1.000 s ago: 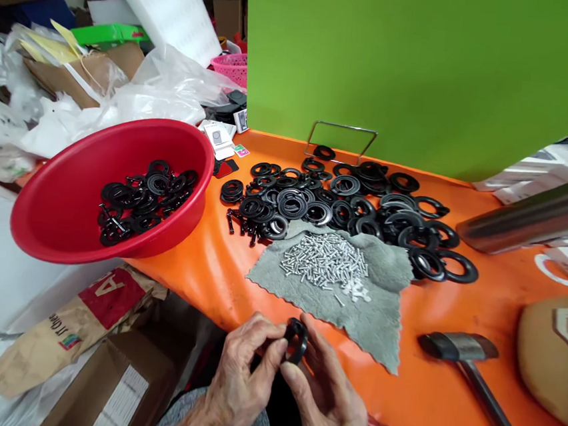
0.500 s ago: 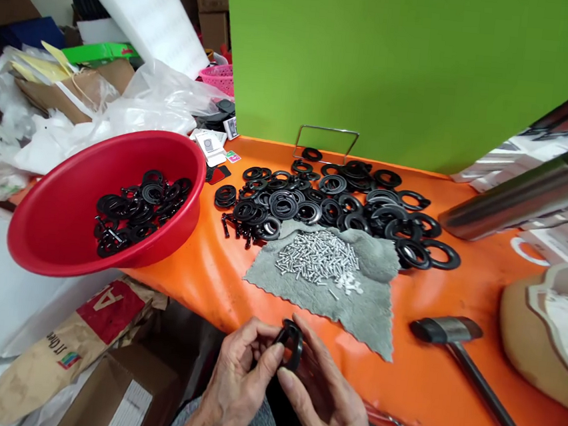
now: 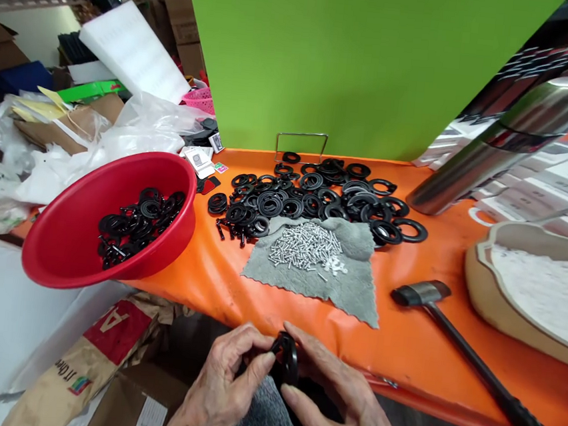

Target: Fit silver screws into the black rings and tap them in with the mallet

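Observation:
Between both hands, just off the front edge of the table, a black ring-shaped part (image 3: 290, 362) is held on edge. My left hand (image 3: 228, 378) pinches its left side with thumb and forefinger. My right hand (image 3: 334, 392) grips its other side, thumb below and fingers along the top. Beyond the hands, a grey cloth (image 3: 351, 298) lies on the table with a heap of small silver pins (image 3: 305, 245) and a few small white pieces (image 3: 334, 265) on it. Behind the cloth spreads a pile of similar black rings (image 3: 269, 203).
A red basin (image 3: 60, 238) holding black parts stands at left. On the orange table (image 3: 216, 287) at right lie a mallet (image 3: 421, 293) and a beige tub (image 3: 482, 292) of white material. A steel flask (image 3: 469, 167) and a green panel (image 3: 358, 66) are behind.
The camera view has shifted, so the table items appear farther left and the flask shows more fully. Both hands still hold the black ring-shaped part, its position nearly the same.

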Action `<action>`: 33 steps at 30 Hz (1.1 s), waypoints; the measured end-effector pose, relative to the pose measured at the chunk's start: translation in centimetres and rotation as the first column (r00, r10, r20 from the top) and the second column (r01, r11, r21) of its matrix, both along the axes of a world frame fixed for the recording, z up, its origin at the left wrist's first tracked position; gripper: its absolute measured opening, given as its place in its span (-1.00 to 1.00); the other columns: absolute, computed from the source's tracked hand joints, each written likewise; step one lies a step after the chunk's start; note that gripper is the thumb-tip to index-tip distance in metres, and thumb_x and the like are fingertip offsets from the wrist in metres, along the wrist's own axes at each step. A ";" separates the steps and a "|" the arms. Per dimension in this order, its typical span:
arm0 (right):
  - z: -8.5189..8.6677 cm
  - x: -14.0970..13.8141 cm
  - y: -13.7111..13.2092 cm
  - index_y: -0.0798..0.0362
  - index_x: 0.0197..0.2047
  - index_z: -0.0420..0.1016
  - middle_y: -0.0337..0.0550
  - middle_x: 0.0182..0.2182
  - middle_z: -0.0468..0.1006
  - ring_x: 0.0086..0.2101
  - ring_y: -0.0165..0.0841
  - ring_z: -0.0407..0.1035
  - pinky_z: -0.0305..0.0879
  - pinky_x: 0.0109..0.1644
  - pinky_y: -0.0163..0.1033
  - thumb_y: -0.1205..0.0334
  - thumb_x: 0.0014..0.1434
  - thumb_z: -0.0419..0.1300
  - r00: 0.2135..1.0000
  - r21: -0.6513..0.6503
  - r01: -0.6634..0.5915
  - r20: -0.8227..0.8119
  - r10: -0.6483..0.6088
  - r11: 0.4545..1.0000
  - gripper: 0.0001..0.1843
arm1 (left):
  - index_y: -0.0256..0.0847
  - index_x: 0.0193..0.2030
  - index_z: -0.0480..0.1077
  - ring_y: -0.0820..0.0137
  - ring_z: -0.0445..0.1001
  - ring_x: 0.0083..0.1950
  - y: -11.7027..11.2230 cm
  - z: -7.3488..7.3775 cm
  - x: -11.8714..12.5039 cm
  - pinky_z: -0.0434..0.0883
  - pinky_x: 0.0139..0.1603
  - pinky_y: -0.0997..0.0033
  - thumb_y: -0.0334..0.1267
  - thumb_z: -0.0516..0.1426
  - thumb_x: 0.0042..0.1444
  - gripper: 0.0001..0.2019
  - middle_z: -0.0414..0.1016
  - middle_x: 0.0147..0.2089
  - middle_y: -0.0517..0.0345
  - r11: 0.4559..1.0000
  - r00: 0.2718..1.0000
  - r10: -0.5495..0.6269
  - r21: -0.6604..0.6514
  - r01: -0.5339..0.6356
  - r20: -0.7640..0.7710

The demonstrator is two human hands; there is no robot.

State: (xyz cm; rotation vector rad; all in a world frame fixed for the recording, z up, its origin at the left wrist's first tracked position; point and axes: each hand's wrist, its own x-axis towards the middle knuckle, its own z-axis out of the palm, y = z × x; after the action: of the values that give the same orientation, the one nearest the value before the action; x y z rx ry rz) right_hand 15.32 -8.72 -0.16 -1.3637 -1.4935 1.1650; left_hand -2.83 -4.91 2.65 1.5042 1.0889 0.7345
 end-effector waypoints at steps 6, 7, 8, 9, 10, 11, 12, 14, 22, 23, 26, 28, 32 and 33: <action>-1.5 -2.3 -1.0 -0.13 0.19 0.36 -0.15 -0.12 0.59 -0.22 -0.35 0.52 0.48 -0.07 -0.26 0.04 0.14 0.23 0.952 -0.107 0.144 -0.257 -0.167 0.984 -0.47 | -0.20 -0.16 0.45 0.41 0.44 -0.28 -0.7 -0.5 1.1 0.40 -0.23 0.51 -0.39 0.03 0.25 -0.83 0.44 -0.30 0.12 0.965 0.996 0.087 0.250 -0.075 -0.037; -1.7 -2.8 -1.2 -0.12 0.18 0.36 -0.14 -0.12 0.59 -0.23 -0.35 0.53 0.48 -0.07 -0.26 0.02 0.14 0.24 0.929 -0.130 0.180 -0.303 -0.212 0.975 -0.47 | -0.20 -0.16 0.44 0.42 0.45 -0.28 -0.9 -0.7 1.4 0.40 -0.24 0.51 -0.41 0.02 0.24 -0.82 0.44 -0.30 0.12 0.956 0.994 0.107 0.280 -0.093 -0.035; -1.8 -3.2 -1.4 -0.10 0.17 0.37 -0.12 -0.11 0.59 -0.23 -0.34 0.53 0.48 -0.06 -0.25 0.00 0.13 0.24 0.903 -0.158 0.213 -0.344 -0.257 0.964 -0.46 | -0.19 -0.15 0.43 0.42 0.46 -0.28 -1.2 -0.8 1.6 0.41 -0.23 0.51 -0.42 0.02 0.24 -0.82 0.45 -0.30 0.12 0.946 0.991 0.126 0.304 -0.110 -0.033; -1.8 -3.4 -1.5 -0.09 0.16 0.38 -0.10 -0.07 0.58 -0.20 -0.33 0.53 0.47 -0.04 -0.25 -0.02 0.12 0.24 0.878 -0.190 0.238 -0.376 -0.295 0.952 -0.45 | -0.19 -0.16 0.43 0.41 0.47 -0.27 -1.4 -0.9 1.9 0.42 -0.23 0.51 -0.43 0.01 0.24 -0.82 0.46 -0.29 0.12 0.938 0.989 0.144 0.323 -0.126 -0.031; -1.7 -3.5 -1.6 -0.08 0.15 0.39 -0.08 -0.03 0.56 -0.16 -0.31 0.52 0.45 -0.02 -0.24 -0.05 0.11 0.25 0.862 -0.217 0.249 -0.395 -0.318 0.944 -0.45 | -0.19 -0.16 0.42 0.42 0.47 -0.27 -1.5 -1.0 2.1 0.43 -0.23 0.51 -0.43 0.01 0.24 -0.82 0.46 -0.29 0.12 0.931 0.987 0.160 0.337 -0.141 -0.030; -1.5 -3.4 -1.6 -0.06 0.16 0.38 -0.06 0.02 0.53 -0.10 -0.28 0.50 0.44 0.01 -0.23 -0.06 0.12 0.24 0.863 -0.235 0.237 -0.395 -0.315 0.943 -0.44 | -0.19 -0.16 0.42 0.42 0.48 -0.28 -1.6 -1.0 2.2 0.43 -0.25 0.51 -0.43 0.00 0.24 -0.82 0.46 -0.29 0.12 0.926 0.984 0.174 0.345 -0.153 -0.029; -1.4 -3.2 -1.5 -0.05 0.16 0.38 -0.04 0.06 0.51 -0.04 -0.26 0.47 0.42 0.03 -0.22 -0.07 0.12 0.22 0.882 -0.238 0.212 -0.371 -0.291 0.948 -0.43 | -0.19 -0.17 0.41 0.43 0.48 -0.30 -1.7 -1.0 2.3 0.43 -0.27 0.52 -0.42 0.00 0.24 -0.82 0.46 -0.30 0.13 0.922 0.982 0.187 0.351 -0.163 -0.034; -1.2 -2.6 -1.0 -0.02 0.17 0.37 -0.02 0.09 0.48 0.04 -0.23 0.41 0.38 0.08 -0.17 -0.08 0.13 0.20 0.947 -0.204 0.175 -0.234 -0.221 0.963 -0.42 | -0.21 -0.19 0.41 0.44 0.46 -0.34 -1.4 -1.0 2.3 0.42 -0.33 0.53 -0.41 0.01 0.24 -0.84 0.45 -0.33 0.14 0.916 0.973 0.217 0.359 -0.177 -0.073; -3.5 -0.1 1.9 0.05 -0.05 0.46 0.00 -0.16 0.60 -0.16 -0.21 0.53 0.52 -0.11 -0.10 0.12 0.25 0.06 0.879 0.363 0.233 0.319 -0.355 0.902 -0.71 | -0.18 -0.13 0.42 0.31 0.45 -0.16 2.5 -3.1 3.0 0.46 -0.07 0.26 -0.42 0.01 0.22 -0.80 0.45 -0.23 0.07 0.921 0.933 0.171 0.388 -0.036 -0.318; -3.7 0.9 2.0 0.05 -0.05 0.45 0.02 -0.16 0.60 -0.17 -0.21 0.52 0.52 -0.11 -0.09 0.13 0.25 0.05 0.843 0.407 0.222 0.377 -0.385 0.886 -0.71 | -0.18 -0.13 0.41 0.29 0.45 -0.13 2.9 -3.6 3.2 0.44 -0.01 0.19 -0.43 0.01 0.21 -0.80 0.45 -0.23 0.07 0.921 0.922 0.162 0.390 -0.013 -0.352; -4.0 5.0 1.6 0.10 -0.03 0.42 0.10 -0.14 0.54 -0.19 -0.16 0.52 0.51 -0.11 -0.04 0.06 0.29 0.00 0.694 0.448 0.216 0.555 -0.459 0.868 -0.65 | -0.20 -0.13 0.40 0.26 0.44 -0.13 3.6 -4.7 3.6 0.41 0.01 0.11 -0.45 -0.01 0.21 -0.80 0.45 -0.22 0.06 0.927 0.898 0.133 0.373 0.037 -0.420; -3.9 7.5 1.2 0.13 -0.06 0.41 0.15 -0.15 0.51 -0.20 -0.09 0.50 0.51 -0.15 0.04 0.01 0.30 -0.06 0.584 0.452 0.240 0.640 -0.500 0.859 -0.59 | -0.21 -0.14 0.38 0.26 0.43 -0.13 3.7 -5.0 3.6 0.42 -0.02 0.15 -0.46 -0.01 0.20 -0.81 0.45 -0.21 0.05 0.935 0.905 0.121 0.354 0.034 -0.408; -3.9 7.9 0.8 0.07 -0.03 0.36 0.06 -0.18 0.51 -0.23 -0.15 0.51 0.53 -0.22 -0.04 0.10 0.30 -0.01 0.614 0.441 0.142 0.663 -0.428 0.886 -0.71 | -0.22 -0.20 0.36 0.29 0.43 -0.19 3.7 -4.8 3.6 0.44 -0.13 0.25 -0.46 0.01 0.18 -0.85 0.43 -0.23 0.06 0.951 0.923 0.129 0.308 -0.013 -0.362; -4.1 6.9 0.9 0.05 0.00 0.34 0.03 -0.17 0.51 -0.22 -0.19 0.51 0.53 -0.21 -0.10 0.15 0.29 0.02 0.658 0.450 0.102 0.638 -0.400 0.887 -0.73 | -0.23 -0.20 0.36 0.30 0.43 -0.21 3.7 -4.7 3.5 0.45 -0.17 0.28 -0.46 0.01 0.17 -0.86 0.42 -0.24 0.06 0.955 0.926 0.127 0.297 -0.017 -0.356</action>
State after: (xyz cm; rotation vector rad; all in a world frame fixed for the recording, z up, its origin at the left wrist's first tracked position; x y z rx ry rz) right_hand 22.20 -7.82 -4.24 -1.7738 -1.8385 0.0848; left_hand 0.67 -1.21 -2.09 1.9176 1.3708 0.6976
